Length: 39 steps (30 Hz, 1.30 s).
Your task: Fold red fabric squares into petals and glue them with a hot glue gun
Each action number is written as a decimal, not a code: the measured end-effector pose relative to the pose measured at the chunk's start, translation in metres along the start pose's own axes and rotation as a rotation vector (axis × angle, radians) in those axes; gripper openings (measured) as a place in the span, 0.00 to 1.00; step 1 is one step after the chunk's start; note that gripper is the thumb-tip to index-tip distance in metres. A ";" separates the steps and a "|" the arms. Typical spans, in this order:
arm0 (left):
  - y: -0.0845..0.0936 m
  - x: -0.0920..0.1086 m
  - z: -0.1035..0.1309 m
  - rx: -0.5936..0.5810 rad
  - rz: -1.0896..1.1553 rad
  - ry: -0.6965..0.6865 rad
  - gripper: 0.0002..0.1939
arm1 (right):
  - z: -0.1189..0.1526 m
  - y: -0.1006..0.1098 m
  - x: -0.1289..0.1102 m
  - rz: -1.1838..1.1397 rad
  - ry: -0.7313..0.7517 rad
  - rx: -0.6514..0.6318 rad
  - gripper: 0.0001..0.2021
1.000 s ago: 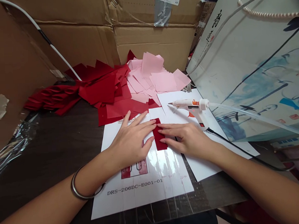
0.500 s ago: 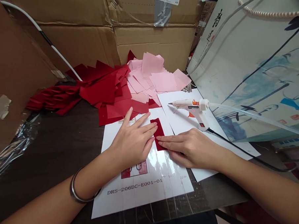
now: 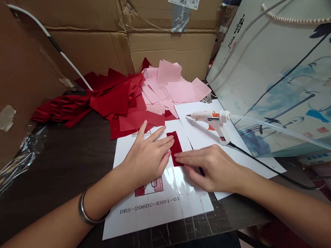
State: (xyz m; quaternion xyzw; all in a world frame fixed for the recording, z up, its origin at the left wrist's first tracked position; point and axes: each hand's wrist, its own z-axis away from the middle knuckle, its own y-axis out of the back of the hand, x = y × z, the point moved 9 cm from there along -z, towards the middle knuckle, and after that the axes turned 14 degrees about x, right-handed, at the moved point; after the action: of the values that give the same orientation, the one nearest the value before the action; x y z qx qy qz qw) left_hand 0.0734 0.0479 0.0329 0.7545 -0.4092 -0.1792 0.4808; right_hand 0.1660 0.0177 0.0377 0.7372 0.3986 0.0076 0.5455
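A dark red fabric strip (image 3: 176, 147) lies flat on a white printed sheet (image 3: 185, 203) in front of me. My left hand (image 3: 150, 152) rests over the sheet with fingers spread, its fingertips on the strip's left edge. From the other side, my right hand (image 3: 205, 166) touches the lower right of the strip with its outstretched fingers; its thumb sits lower and apart from them. Something small and dark shows under the right palm, too hidden to name. A white glue gun (image 3: 211, 118) lies on a second white sheet (image 3: 238, 164), just beyond the right hand.
Red fabric pieces (image 3: 112, 100) and pink pieces (image 3: 158, 84) are heaped at the back. Cardboard boxes (image 3: 173, 50) wall the far side. A painted white panel (image 3: 275, 79) stands at right. The glue gun's black cable (image 3: 260, 160) trails right.
My right thumb has drawn away from the fingers, and the right hand has lifted slightly. My left hand stays in place on the strip. The view has shifted slightly.
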 end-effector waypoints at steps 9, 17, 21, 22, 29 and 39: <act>0.001 -0.002 0.005 0.038 0.046 0.006 0.17 | -0.024 -0.007 0.061 0.014 -0.663 0.003 0.13; 0.025 -0.049 0.013 0.503 0.527 0.612 0.17 | -0.017 -0.012 0.054 -0.398 -0.709 0.091 0.11; 0.011 -0.049 0.015 0.431 0.912 0.775 0.13 | -0.014 -0.011 0.043 -0.581 -0.675 0.165 0.12; 0.009 -0.048 0.015 0.411 0.962 0.786 0.11 | -0.013 -0.013 0.040 -0.600 -0.662 0.158 0.12; 0.008 -0.047 0.015 0.536 1.144 0.870 0.03 | -0.015 -0.027 0.025 -0.638 -0.559 0.028 0.08; 0.001 -0.051 0.012 0.601 1.240 0.853 0.05 | -0.012 -0.040 0.028 -0.856 -0.673 -0.092 0.10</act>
State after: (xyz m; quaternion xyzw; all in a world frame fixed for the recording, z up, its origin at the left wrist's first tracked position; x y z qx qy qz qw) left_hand 0.0342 0.0807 0.0220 0.4906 -0.5652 0.5406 0.3841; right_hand 0.1562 0.0474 -0.0018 0.4462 0.4655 -0.4341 0.6291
